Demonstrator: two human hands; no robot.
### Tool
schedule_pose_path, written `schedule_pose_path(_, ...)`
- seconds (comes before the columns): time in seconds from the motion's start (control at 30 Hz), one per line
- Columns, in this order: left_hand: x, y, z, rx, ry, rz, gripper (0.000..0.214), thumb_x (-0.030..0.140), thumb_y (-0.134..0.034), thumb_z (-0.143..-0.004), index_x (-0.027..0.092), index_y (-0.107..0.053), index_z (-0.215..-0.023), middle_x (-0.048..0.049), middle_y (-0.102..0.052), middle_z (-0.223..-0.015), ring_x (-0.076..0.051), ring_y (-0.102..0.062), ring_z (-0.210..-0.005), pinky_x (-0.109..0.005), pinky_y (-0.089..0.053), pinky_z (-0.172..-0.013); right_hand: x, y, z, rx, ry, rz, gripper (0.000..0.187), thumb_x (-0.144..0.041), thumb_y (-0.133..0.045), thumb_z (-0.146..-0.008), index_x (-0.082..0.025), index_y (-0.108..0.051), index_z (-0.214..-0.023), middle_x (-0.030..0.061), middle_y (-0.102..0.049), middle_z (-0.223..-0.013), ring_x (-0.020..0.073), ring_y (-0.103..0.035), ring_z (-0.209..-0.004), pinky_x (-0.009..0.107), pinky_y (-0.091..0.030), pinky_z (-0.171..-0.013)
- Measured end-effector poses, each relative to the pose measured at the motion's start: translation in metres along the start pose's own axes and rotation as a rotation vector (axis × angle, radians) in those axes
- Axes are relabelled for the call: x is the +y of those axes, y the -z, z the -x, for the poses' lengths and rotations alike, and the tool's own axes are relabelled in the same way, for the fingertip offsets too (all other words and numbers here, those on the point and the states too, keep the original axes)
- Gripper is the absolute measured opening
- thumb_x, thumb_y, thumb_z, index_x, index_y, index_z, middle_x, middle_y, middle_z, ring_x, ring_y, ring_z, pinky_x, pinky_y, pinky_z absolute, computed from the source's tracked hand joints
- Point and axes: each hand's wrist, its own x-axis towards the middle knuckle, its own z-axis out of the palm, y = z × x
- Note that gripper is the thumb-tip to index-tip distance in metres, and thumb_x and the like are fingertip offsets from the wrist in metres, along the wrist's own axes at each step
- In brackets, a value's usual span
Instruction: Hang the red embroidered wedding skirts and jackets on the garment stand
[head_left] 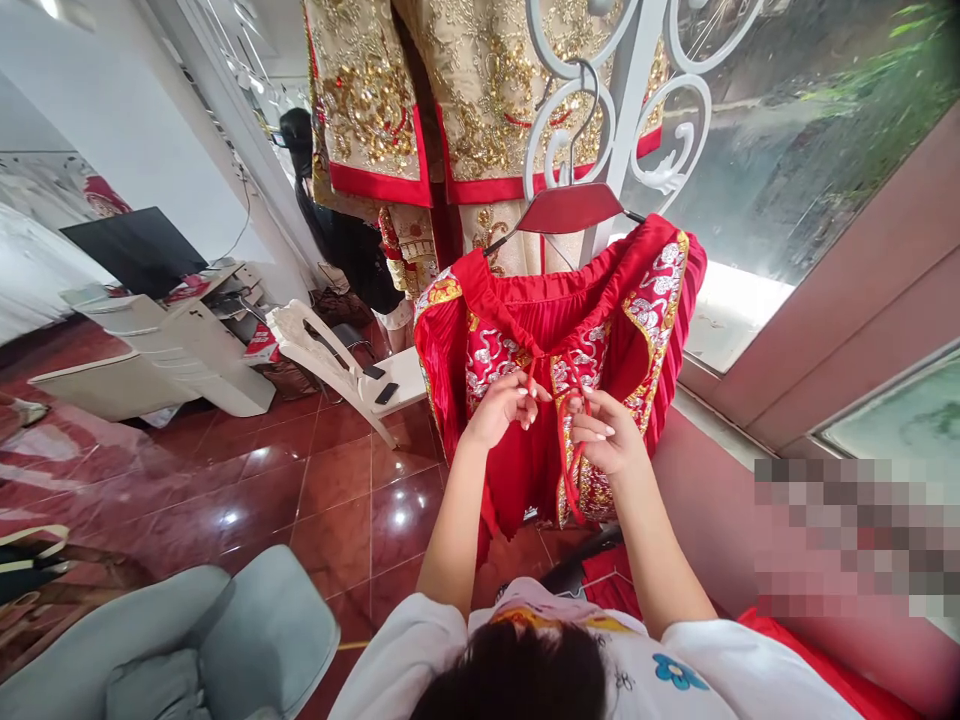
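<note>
Glossy red-brown floor tiles (334, 470) spread left of the red garment (517, 465), which is the landmark for these notes. Nearest: white sleeves and dark hair, cut off by the lower edge. Left hand (501, 412) in front of the garment's waist, fingers bent, thumb and fingertips pinching a thin red cord (573, 490). Right hand (611, 435), also in front, fingers curled on the same cord, loops dangling below; exact grip partly hidden by the knuckles.

Garment hangs from a red hanger (574, 208), hooked on white scrolled metalwork (630, 130) above it. Lower hem partly hidden behind right forearm.

Lower left of garment: grey armchair (262, 620), cut off below, grey cushion in its seat. Just left: white chair (409, 385) with a black phone (387, 393) on it. Behind and above: gold-beaded garments (487, 100), tops out of frame. Another person (337, 235) beyond, mostly covered.

Farther left: white desk (191, 355) bearing a dark monitor (142, 250); drawers shut, contents unseen; open shelf's items unclear. Right of garment, a pixelated patch conceals detail.
</note>
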Motion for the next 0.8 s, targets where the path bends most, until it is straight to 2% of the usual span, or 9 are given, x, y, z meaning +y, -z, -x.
schedule_pose_path(0.07, -0.003, -0.002, 0.002, -0.005, 0.004, -0.121, 0.02, 0.035, -0.058, -0.074, 0.017, -0.052, -0.083, -0.0006, -0.062, -0.075, -0.008, -0.055, -0.052, -0.02, -0.04, -0.044, -0.001, -0.002, -0.001, 0.041, 0.007, -0.086, 0.018, -0.027, -0.066, -0.064, -0.016, -0.052, -0.066, -0.0032, -0.062, -0.063, -0.002, -0.003, -0.038, 0.014, -0.012, -0.032)
schedule_pose_path(0.17, -0.007, -0.003, 0.003, 0.013, -0.006, -0.246, 0.026, 0.039, -0.056, -0.08, 0.017, -0.055, -0.095, 0.0031, -0.058, -0.062, -0.01, -0.058, -0.051, -0.021, -0.044, -0.047, 0.002, -0.006, -0.003, 0.112, 0.035, -0.15, 0.013, -0.023, -0.066, -0.065, -0.016, -0.055, -0.068, -0.0011, -0.066, -0.073, -0.0017, -0.005, -0.039, 0.014, -0.016, -0.032)
schedule_pose_path(0.27, -0.011, -0.004, 0.0, 0.042, -0.087, -0.281, 0.03, 0.042, -0.061, -0.079, 0.016, -0.056, -0.093, 0.0044, -0.057, -0.057, -0.009, -0.055, -0.045, -0.021, -0.044, -0.048, 0.007, -0.008, -0.005, 0.137, 0.043, -0.103, 0.016, -0.023, -0.069, -0.062, -0.016, -0.059, -0.072, -0.0011, -0.066, -0.075, -0.0026, -0.008, -0.039, 0.014, -0.016, -0.033)
schedule_pose_path(0.37, -0.013, -0.004, -0.003, 0.071, -0.154, -0.268, 0.031, 0.042, -0.066, -0.075, 0.015, -0.057, -0.087, 0.0048, -0.058, -0.058, -0.006, -0.051, -0.041, -0.021, -0.042, -0.047, 0.015, -0.009, -0.007, 0.173, 0.12, 0.021, 0.023, -0.025, -0.075, -0.057, -0.016, -0.056, -0.067, -0.0064, -0.054, -0.057, -0.002, -0.014, -0.036, 0.015, -0.014, -0.033)
schedule_pose_path(0.43, -0.014, -0.005, -0.004, 0.089, -0.147, -0.226, 0.034, 0.042, -0.07, -0.072, 0.015, -0.056, -0.088, 0.0045, -0.06, -0.062, -0.006, -0.05, -0.04, -0.02, -0.041, -0.045, 0.021, -0.01, -0.009, 0.236, 0.207, 0.127, 0.029, -0.029, -0.078, -0.055, -0.017, -0.052, -0.062, -0.0092, -0.041, -0.046, 0.0, -0.019, -0.036, 0.016, -0.015, -0.034)
schedule_pose_path(0.5, -0.014, -0.007, -0.004, 0.083, -0.111, -0.186, 0.041, 0.04, -0.076, -0.066, 0.016, -0.053, -0.09, 0.004, -0.062, -0.066, -0.006, -0.052, -0.041, -0.02, -0.041, -0.045, 0.026, -0.01, -0.01, 0.314, 0.291, 0.213, 0.031, -0.033, -0.079, -0.054, -0.017, -0.053, -0.062, -0.0103, -0.034, -0.042, 0.0014, -0.022, -0.036, 0.018, -0.017, -0.035)
schedule_pose_path(0.57, -0.014, -0.008, -0.004, 0.081, -0.09, -0.191, 0.042, 0.039, -0.077, -0.064, 0.016, -0.053, -0.089, 0.0041, -0.062, -0.067, -0.006, -0.052, -0.042, -0.02, -0.041, -0.045, 0.029, -0.01, -0.012, 0.379, 0.361, 0.286, 0.03, -0.034, -0.078, -0.053, -0.017, -0.056, -0.065, -0.0095, -0.038, -0.044, 0.0018, -0.024, -0.037, 0.019, -0.018, -0.036)
schedule_pose_path(0.67, -0.014, -0.008, -0.002, 0.118, -0.103, -0.266, 0.033, 0.04, -0.071, -0.072, 0.016, -0.053, -0.086, 0.0052, -0.059, -0.062, -0.005, -0.05, -0.041, -0.02, -0.041, -0.046, 0.03, -0.011, -0.011, 0.461, 0.449, 0.436, 0.027, -0.033, -0.074, -0.055, -0.015, -0.058, -0.068, -0.0061, -0.049, -0.053, 0.0027, -0.031, -0.041, 0.019, -0.024, -0.038)
schedule_pose_path(0.8, -0.012, -0.009, 0.002, 0.078, -0.066, -0.31, 0.029, 0.041, -0.062, -0.08, 0.015, -0.056, -0.091, 0.004, -0.059, -0.056, -0.008, -0.055, -0.043, -0.022, -0.045, -0.051, 0.028, -0.01, -0.011, 0.482, 0.465, 0.492, 0.027, -0.034, -0.072, -0.056, -0.017, -0.054, -0.066, -0.0039, -0.054, -0.058, 0.0057, -0.042, -0.042, 0.021, -0.032, -0.039)
